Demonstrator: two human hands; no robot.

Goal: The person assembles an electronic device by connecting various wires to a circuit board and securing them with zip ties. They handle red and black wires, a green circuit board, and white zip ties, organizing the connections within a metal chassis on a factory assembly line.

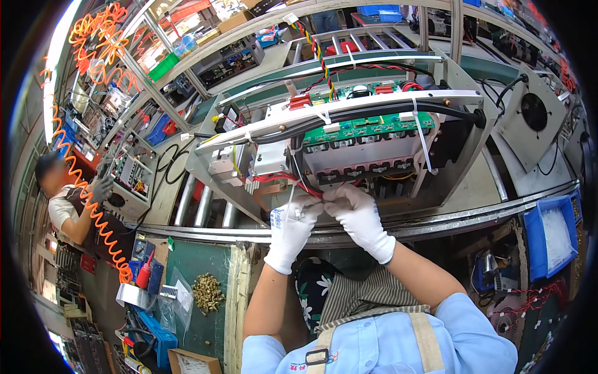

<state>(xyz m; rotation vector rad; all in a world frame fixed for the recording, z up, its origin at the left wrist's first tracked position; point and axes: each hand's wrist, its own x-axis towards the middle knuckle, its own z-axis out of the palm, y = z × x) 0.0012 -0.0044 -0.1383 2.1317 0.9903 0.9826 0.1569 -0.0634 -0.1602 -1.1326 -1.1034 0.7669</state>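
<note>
Both my hands wear white knit gloves and meet at the near side of an open metal chassis (212, 168). My left hand (291, 229) is closed, its fingertips pinching a bundle of red wires (305, 187). Right beside it, my right hand (358, 218) is closed too, fingertips pressed together; what lies between them is hidden. A thin white cable tie (292, 192) runs down next to my left hand. Above the hands, a green circuit board (367, 126) sits inside the chassis. A thick black cable (374, 111) runs along its top rail, with another white cable tie (424, 146) hanging from it.
The chassis rests on a roller conveyor (202, 206). A panel with a fan (534, 112) leans at right, above a blue bin (551, 237). Brass fasteners (208, 293) lie on the green bench at left. An orange coiled hose (93, 187) hangs near a co-worker (68, 206) at another unit.
</note>
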